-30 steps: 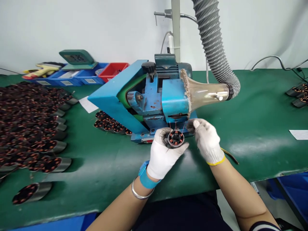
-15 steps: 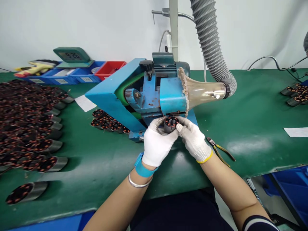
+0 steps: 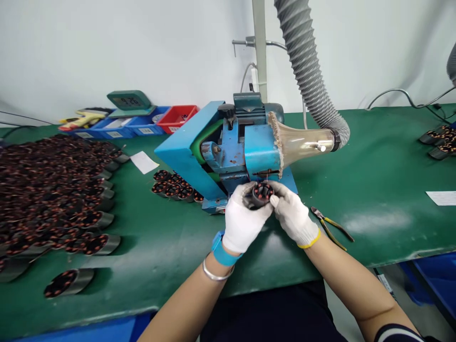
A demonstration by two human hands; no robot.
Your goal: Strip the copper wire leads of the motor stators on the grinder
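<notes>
Green bench top (image 3: 185, 270), glossy, glare at right. White wall (image 3: 142, 42) behind. Blue belt-driven machine (image 3: 228, 147) mid-bench; stator batch (image 3: 64, 185) massed far left. Grey ribbed hose (image 3: 302, 57) climbs from funnel (image 3: 302, 142) on machine's right. White-gloved left hand (image 3: 245, 217), right hand (image 3: 294, 213): fingers of both curled in, gripping same part from either side. Pliers (image 3: 331, 228) lie right of right hand. Held stator (image 3: 262, 194) just at machine's near side; contact unclear.
</notes>
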